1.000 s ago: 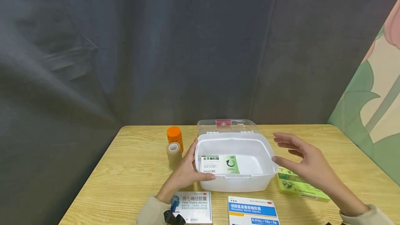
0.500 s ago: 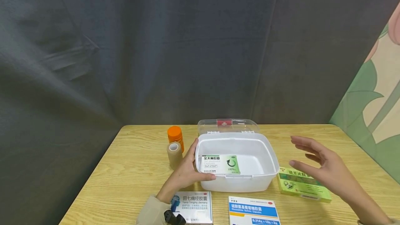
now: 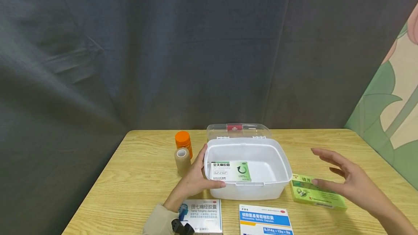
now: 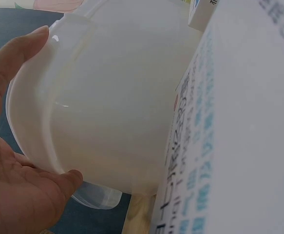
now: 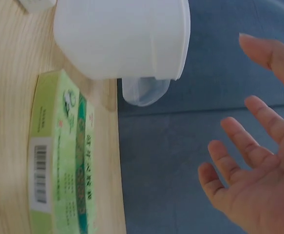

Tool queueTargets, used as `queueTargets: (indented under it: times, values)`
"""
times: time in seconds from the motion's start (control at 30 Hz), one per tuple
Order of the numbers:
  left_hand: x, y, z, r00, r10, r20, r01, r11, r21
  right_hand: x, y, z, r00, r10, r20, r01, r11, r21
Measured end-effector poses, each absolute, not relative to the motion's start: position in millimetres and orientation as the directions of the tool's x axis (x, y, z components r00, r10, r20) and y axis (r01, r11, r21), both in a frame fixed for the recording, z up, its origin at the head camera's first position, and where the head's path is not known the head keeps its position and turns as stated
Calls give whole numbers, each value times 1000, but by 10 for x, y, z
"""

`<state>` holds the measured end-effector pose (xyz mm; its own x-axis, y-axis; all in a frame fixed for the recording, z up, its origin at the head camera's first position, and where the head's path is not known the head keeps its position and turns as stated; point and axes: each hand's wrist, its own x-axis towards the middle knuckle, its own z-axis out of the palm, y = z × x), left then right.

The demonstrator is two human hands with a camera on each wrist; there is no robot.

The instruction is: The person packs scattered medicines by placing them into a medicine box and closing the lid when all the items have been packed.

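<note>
A white plastic first-aid box (image 3: 248, 190) stands with its clear lid (image 3: 251, 130) hinged back behind it. Inside, toward the left, lies a white-and-green medicine box (image 3: 230, 172). My left hand (image 3: 192, 182) holds the first-aid box by its left front corner. In the left wrist view the thumb (image 4: 25, 51) lies over its rim and the fingers rest along the side. My right hand (image 3: 352, 182) hovers over a yellow-green medicine box (image 3: 313, 195), to the right of the first-aid box. Its fingers are spread and relaxed, with nothing in them.
An orange-capped bottle (image 3: 183, 140) and a tan bandage roll (image 3: 182, 161) stand left of the first-aid box. In front lie a white-and-grey medicine box (image 3: 204, 215) and a blue-and-white one (image 3: 265, 220). A dark curtain (image 3: 209, 53) hangs behind the wooden table (image 3: 137, 177).
My right hand has moved right and slightly down, away from the first-aid box's right rim to above the yellow-green box. The left hand has stayed in place.
</note>
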<state>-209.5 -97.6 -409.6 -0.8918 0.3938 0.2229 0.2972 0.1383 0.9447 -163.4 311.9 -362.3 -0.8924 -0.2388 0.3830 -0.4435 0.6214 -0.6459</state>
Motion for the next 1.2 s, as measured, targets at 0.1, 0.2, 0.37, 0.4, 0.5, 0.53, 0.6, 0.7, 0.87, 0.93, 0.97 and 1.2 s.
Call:
queueTargets:
  times: [0.1,0.2,0.37,0.4,0.5,0.53,0.6,0.7,0.87,0.93,0.97,1.2]
  values:
    - [-2094,-977,-4096,-893,393,220,294,139,945,-1634,3169,-3668,-898,-258,357,-437,629,-643]
    - [-2092,-980,-4093,-895,391,216,291,145,946,-1634,3208,-3717,-902,-273,335,-431,628,-647]
    - [-2084,-985,-4093,-899,385,210,289,161,944,-1641,3256,-3788,-905,-288,312,-425,625,-655]
    - [-2084,-985,-4094,-899,384,208,288,165,943,-1644,3268,-3798,-908,-288,305,-420,629,-654]
    - [-2085,-985,-4098,-899,386,206,287,165,944,-1657,3301,-3831,-914,-286,287,-405,640,-653]
    - [-2085,-986,-4098,-900,385,205,287,167,943,-1662,3313,-3843,-918,-284,278,-397,644,-654]
    - [-2087,-985,-4098,-900,384,206,288,169,943,-1674,3335,-3869,-922,-280,266,-386,651,-654]
    - [-2092,-984,-4096,-899,386,207,287,162,944,-1684,3373,-3914,-928,-278,248,-372,660,-652]
    - [-2091,-987,-4090,-899,386,206,288,167,943,-1687,3456,-4001,-932,-283,225,-360,665,-654]
    - [-2087,-987,-4088,-901,384,202,287,177,941,-1690,3488,-4032,-935,-286,212,-352,663,-661]
    - [-2085,-985,-4085,-902,383,201,286,178,942,-1692,3501,-4048,-935,-286,207,-350,662,-662]
    - [-2074,-977,-4072,-899,389,203,287,173,942,-1744,3593,-4161,-939,-295,179,-330,619,-712]
